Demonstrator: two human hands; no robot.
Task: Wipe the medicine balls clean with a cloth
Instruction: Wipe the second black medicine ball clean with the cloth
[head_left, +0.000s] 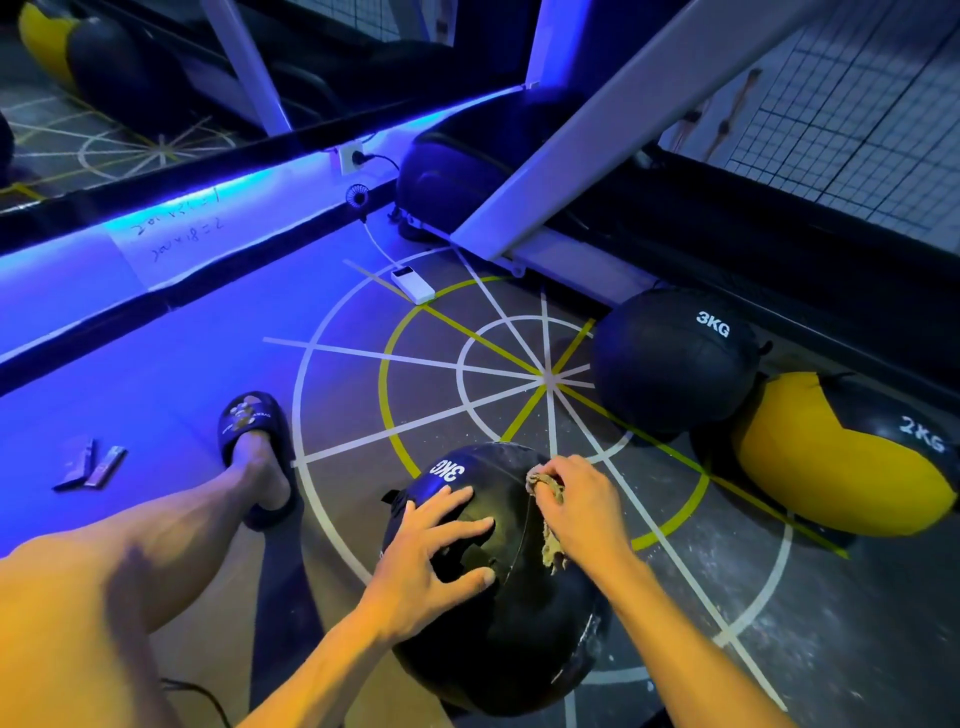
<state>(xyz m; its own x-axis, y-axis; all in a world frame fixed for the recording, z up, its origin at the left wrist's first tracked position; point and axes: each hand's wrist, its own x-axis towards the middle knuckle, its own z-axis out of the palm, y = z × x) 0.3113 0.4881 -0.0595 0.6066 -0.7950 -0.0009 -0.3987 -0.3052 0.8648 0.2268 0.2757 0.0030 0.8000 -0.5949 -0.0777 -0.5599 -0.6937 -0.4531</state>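
A black 3KG medicine ball (519, 623) sits on the floor right in front of me. My left hand (436, 551) lies on its top with fingers spread, steadying it. My right hand (582, 504) holds a crumpled tan cloth (550, 551) pressed against the ball's upper right side. A second black 3KG ball (675, 358) rests to the right, further back. Beside it lies a yellow and black 2KG ball (841, 457).
White and yellow lines (545, 379) mark the dark floor. My left leg and slippered foot (254, 447) stretch out at left. A white power bank (413, 285) with a cable lies further back. A white slanted frame (571, 166) and mesh fence stand behind the balls.
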